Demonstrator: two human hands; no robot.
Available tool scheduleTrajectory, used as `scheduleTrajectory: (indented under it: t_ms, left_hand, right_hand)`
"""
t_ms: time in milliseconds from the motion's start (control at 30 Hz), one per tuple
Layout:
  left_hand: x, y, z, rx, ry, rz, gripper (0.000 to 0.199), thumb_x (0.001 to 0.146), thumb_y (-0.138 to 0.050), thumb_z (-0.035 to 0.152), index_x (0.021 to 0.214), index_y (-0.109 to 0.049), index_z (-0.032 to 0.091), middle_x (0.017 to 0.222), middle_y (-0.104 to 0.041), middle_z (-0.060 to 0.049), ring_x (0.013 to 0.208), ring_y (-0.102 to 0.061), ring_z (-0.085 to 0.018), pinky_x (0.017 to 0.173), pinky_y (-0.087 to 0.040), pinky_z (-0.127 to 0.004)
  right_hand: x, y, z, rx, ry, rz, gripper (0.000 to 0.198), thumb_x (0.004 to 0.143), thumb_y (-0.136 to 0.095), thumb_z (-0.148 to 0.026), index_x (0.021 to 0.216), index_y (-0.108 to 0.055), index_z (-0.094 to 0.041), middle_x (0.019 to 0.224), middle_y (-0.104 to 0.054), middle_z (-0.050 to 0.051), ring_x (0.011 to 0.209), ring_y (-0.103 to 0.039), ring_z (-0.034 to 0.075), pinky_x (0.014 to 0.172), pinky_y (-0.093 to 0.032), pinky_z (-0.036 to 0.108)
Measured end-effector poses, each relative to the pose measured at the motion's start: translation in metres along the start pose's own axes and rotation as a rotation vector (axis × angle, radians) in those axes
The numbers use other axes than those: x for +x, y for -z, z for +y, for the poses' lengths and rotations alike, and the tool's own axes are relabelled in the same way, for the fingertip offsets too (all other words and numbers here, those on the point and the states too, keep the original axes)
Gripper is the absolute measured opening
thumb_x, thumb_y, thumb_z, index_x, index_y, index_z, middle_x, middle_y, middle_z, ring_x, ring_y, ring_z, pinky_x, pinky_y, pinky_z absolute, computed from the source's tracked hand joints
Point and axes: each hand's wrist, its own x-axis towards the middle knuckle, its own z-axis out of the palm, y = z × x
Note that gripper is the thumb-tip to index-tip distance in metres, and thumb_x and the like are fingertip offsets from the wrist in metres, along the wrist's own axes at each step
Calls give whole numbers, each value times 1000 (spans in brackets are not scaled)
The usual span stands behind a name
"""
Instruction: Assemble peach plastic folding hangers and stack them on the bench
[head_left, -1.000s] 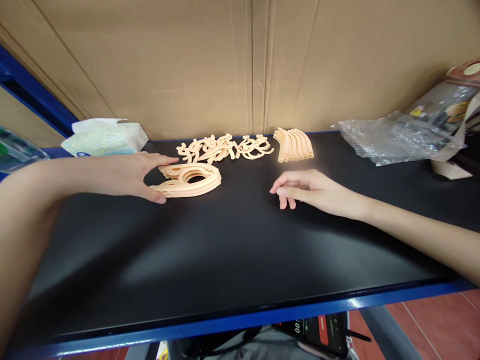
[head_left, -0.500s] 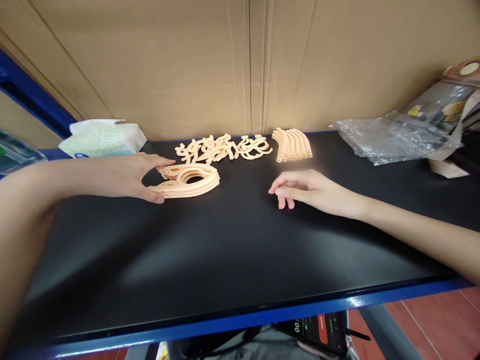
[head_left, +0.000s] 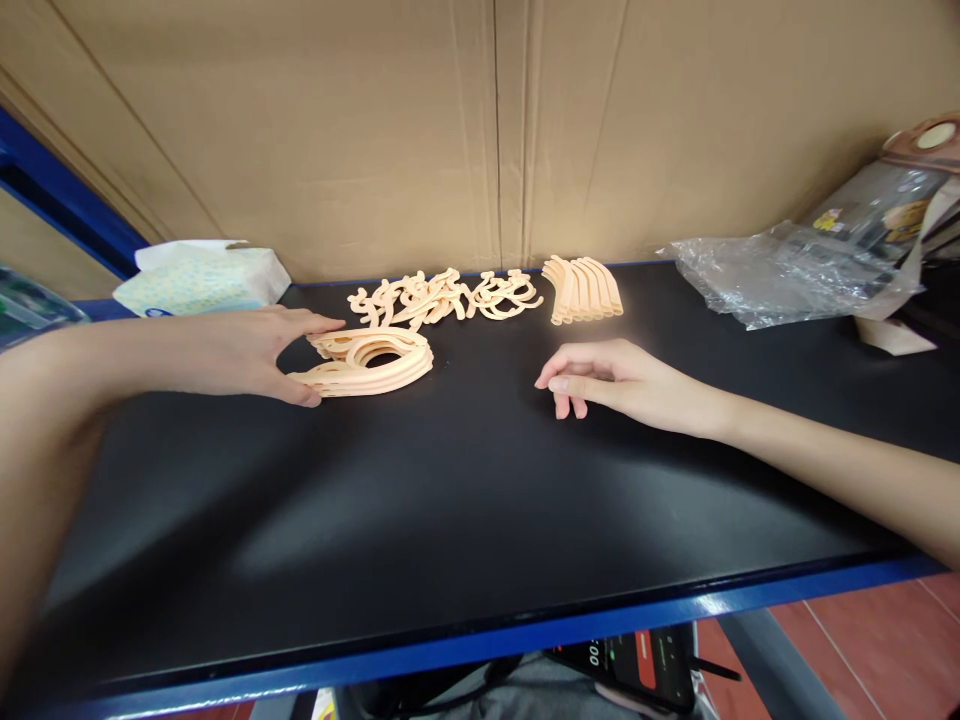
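My left hand (head_left: pixel 225 352) has its thumb and fingers about the left end of a stack of peach-coloured curved plastic pieces (head_left: pixel 390 375), which lies on the black tabletop (head_left: pixel 450 490). The palm side and some fingers are hidden. My right hand (head_left: pixel 600 378) rests over the table, fingers loosely bent and nothing in them. Behind the hands, near the cardboard, is a loose pile of peach hook-shaped pieces (head_left: pixel 420 298), with a few thinner curved hooks (head_left: pixel 506 295) beside it. Further right, several peach curved arms (head_left: pixel 585 290) lie side by side in a row.
A tissue pack (head_left: pixel 210 280) stands at the back left, near a blue post (head_left: pixel 67 190). Crumpled clear plastic (head_left: pixel 780 275) and a transparent bag (head_left: pixel 877 215) lie at the right. Cardboard (head_left: pixel 337 130) walls the back. A phone (head_left: pixel 645 665) shows below the blue front edge (head_left: pixel 480 645).
My left hand and the stack sit very slightly further left in the picture. The whole view has shifted a little too; my right hand is nearly still.
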Motion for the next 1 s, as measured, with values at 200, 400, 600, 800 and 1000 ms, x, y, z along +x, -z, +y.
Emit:
scheduleTrajectory:
  t_ms: [200,400,600,800,1000]
  left_hand:
    - [0,1,0,-7,-18,-10,99,66,-53,61,152,-26,19,151,-39,-10,131,-45,-31,107,-34,-38]
    - [-3,-8,-6,-76,-77,113,106,64,-62,64,152,-26,15,151,-38,-15,130,-45,-36,108,-35,-49]
    - [-17,-1,34,-165,-137,448,116,71,-55,82,154,-9,16,155,-28,-20,137,-33,-44,105,-31,-64]
    - [-24,-16,124,-237,-495,703,60,101,-35,49,148,-28,11,155,-32,-11,147,-22,-22,120,-21,-40]
    - [-21,-47,147,-158,-666,579,58,101,-36,42,150,-26,13,156,-33,-11,146,-26,-24,118,-31,-42]
  right_hand:
    - [1,0,-1,-1,3,-2,19,93,-55,-33,96,-63,-16,75,-66,0,65,-59,10,65,-48,25]
    - [2,0,-1,3,5,-2,18,93,-55,-31,96,-63,-16,74,-66,0,65,-59,10,64,-48,25]
    - [2,0,-1,-2,0,-3,19,93,-55,-32,96,-63,-16,74,-66,0,65,-59,10,64,-47,25]
    - [2,0,0,6,-2,-13,19,93,-54,-32,97,-62,-15,75,-66,0,65,-59,10,64,-47,24]
    - [3,1,-1,6,18,-24,20,93,-53,-32,98,-62,-14,74,-66,0,63,-58,9,64,-48,24]
